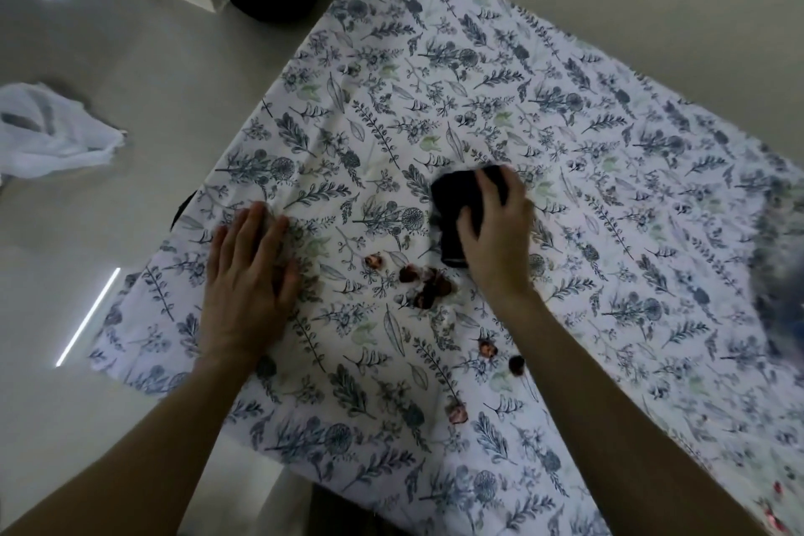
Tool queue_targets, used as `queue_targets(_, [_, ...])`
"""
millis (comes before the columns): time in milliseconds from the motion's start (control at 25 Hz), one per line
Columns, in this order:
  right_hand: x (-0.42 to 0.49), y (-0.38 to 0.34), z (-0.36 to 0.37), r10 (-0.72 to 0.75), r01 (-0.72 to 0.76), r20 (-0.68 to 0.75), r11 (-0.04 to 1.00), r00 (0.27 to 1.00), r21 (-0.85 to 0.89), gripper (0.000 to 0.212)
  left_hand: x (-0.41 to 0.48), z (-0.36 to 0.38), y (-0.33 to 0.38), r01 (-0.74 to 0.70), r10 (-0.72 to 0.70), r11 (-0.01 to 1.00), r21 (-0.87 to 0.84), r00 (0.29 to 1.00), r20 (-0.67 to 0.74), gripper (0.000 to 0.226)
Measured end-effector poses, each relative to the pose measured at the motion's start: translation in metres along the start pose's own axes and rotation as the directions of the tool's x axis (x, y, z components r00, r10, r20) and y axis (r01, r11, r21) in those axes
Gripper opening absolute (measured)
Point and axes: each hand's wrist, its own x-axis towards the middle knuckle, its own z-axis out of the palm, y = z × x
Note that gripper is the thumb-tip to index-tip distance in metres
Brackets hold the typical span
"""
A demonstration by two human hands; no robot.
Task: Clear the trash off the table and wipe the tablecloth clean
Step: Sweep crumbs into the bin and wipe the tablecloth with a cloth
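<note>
At frame centre the right hand (494, 231) curls its grip round a folded black wiping cloth (450, 205), pressed on the white leaf-printed tablecloth (565, 122). The left hand (248, 274) lies flat, fingers straight, holding nothing, pinning the fabric at centre left. Small reddish-brown trash scraps (428, 285) sit just below the cloth; wiping across them could smear stains or flick them over the tablecloth's edge.

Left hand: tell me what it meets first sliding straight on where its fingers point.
Left hand meets only bare tablecloth, probably up to its edge; the reddish scraps lie off to its right.
</note>
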Motion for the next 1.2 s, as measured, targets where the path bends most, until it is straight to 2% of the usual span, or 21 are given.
queue_targets(80, [-0.010, -0.014, 0.005, -0.186, 0.188, 0.109, 0.982, 0.976, -0.001, 0.052, 0.000, 0.001, 0.000, 0.004, -0.004, 1.000, -0.004, 1.000, -0.011, 0.063])
queue_targets(120, [-0.011, -0.015, 0.003, -0.297, 0.300, 0.174, 0.954, 0.939, 0.010, 0.052, -0.001, 0.001, -0.001, 0.003, -0.003, 1.000, -0.004, 1.000, -0.013, 0.063])
queue_targets(200, [-0.007, -0.011, -0.008, -0.506, 0.526, 0.301, 0.850, 0.809, 0.013, 0.051, 0.000, 0.000, 0.000, -0.003, 0.003, 1.000, -0.013, 1.000, -0.017, 0.063])
queue_targets(240, [-0.004, -0.005, -0.015, -0.570, 0.610, 0.352, 0.792, 0.743, -0.004, 0.050, 0.000, 0.001, -0.001, -0.005, 0.005, 1.000, -0.014, 1.000, -0.022, 0.063])
queue_targets(280, [0.001, 0.003, -0.023, -0.589, 0.647, 0.380, 0.762, 0.713, -0.033, 0.050, 0.000, 0.000, -0.001, -0.005, 0.005, 1.000, -0.010, 1.000, -0.027, 0.064])
queue_targets(320, [0.006, 0.014, -0.030, -0.572, 0.638, 0.382, 0.768, 0.726, -0.063, 0.050, 0.000, 0.000, -0.001, -0.004, 0.003, 1.000, -0.006, 1.000, -0.030, 0.064])
queue_targets(480, [0.011, 0.073, -0.058, -0.365, 0.414, 0.264, 0.895, 0.893, -0.166, 0.050, -0.001, 0.001, 0.000, -0.013, 0.012, 1.000, -0.014, 0.999, -0.041, 0.063])
queue_targets(600, [-0.011, 0.119, -0.078, -0.202, 0.228, 0.170, 0.961, 0.965, -0.156, 0.046, 0.000, 0.002, -0.001, -0.008, 0.007, 1.000, -0.026, 0.999, -0.048, 0.062])
queue_targets(680, [-0.039, 0.142, -0.091, -0.102, 0.120, 0.122, 0.981, 0.987, -0.154, 0.047, -0.001, 0.002, 0.002, 0.002, -0.004, 0.999, -0.033, 0.998, -0.064, 0.062])
queue_targets(840, [-0.105, 0.172, -0.101, 0.076, -0.070, 0.035, 0.985, 0.997, -0.157, 0.051, -0.002, 0.003, 0.005, -0.015, 0.011, 0.998, -0.054, 0.997, -0.078, 0.060])
queue_targets(960, [-0.156, 0.168, -0.099, 0.178, -0.178, -0.014, 0.975, 0.984, -0.135, 0.051, -0.001, 0.002, 0.003, -0.004, -0.001, 0.999, -0.051, 0.995, -0.097, 0.059])
queue_targets(1200, [-0.217, 0.114, -0.066, 0.424, -0.439, -0.156, 0.895, 0.892, -0.080, 0.058, -0.002, 0.000, 0.001, -0.020, 0.017, 0.999, -0.049, 0.997, -0.072, 0.058])
